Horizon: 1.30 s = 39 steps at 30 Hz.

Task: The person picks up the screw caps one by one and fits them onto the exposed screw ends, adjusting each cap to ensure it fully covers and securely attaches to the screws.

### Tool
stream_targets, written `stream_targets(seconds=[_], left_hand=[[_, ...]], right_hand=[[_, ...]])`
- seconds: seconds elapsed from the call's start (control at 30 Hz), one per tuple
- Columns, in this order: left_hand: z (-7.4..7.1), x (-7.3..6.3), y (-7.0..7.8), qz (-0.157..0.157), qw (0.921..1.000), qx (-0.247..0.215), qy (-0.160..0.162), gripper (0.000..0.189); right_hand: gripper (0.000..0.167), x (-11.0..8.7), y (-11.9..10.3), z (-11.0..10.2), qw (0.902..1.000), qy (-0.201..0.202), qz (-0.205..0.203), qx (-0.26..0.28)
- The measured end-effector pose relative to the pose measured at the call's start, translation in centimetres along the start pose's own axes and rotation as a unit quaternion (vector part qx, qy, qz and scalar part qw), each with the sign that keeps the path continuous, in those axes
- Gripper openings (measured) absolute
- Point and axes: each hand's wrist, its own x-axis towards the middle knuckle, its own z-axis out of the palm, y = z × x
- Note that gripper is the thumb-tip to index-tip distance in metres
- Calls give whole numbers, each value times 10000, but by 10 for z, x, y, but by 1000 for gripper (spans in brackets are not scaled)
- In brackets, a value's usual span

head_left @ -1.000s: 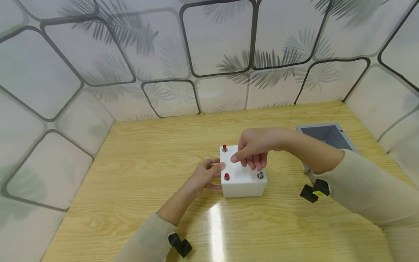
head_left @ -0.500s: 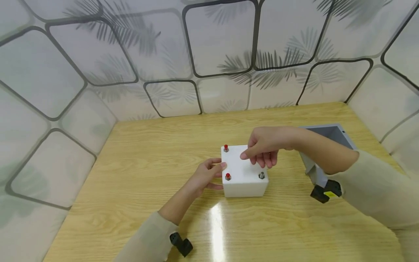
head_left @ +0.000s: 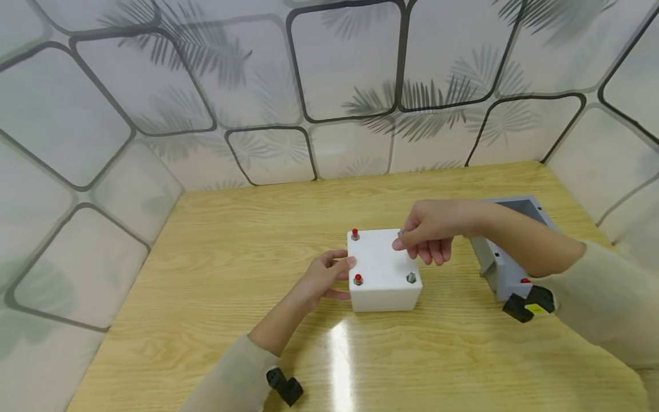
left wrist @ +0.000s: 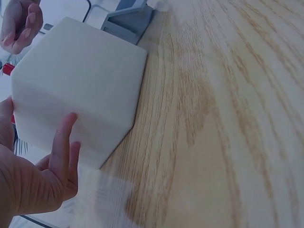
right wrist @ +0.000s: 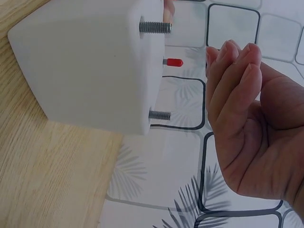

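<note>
Box (head_left: 383, 260) in plain white, on a wood-grained table (head_left: 231, 246) just below and right of centre in the head view, is being braced by a left hand (head_left: 321, 274), its thumb being laid on the top edge and its fairly straight fingers being spread against the side. Over the box's right part, a right hand (head_left: 427, 229) is being held with fingers loosely bent, nothing being seen in their grasp. Red caps (head_left: 357, 277) are being shown at the two left corners; at frame right, a grey tray (head_left: 486, 260) is being partly covered by the right forearm (head_left: 525, 234).

In the left wrist view, the box is being touched at upper left by an extended fingertip.

In the right wrist view, bare threaded posts (right wrist: 155, 27) are being shown on the box at upper left, the right hand being held apart from them at right.
</note>
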Motion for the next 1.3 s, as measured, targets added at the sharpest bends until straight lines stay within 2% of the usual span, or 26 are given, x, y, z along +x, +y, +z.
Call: stream_targets(seconds=[0.37, 1.3], left_hand=[[-1, -2, 1, -6, 10000, 14, -14, 58], [0, -3, 3, 7, 10000, 32, 7, 58]], right_hand=[[39, -4, 13, -4, 9999, 14, -13, 155], [42, -19, 50, -8, 9988, 173, 394, 228]])
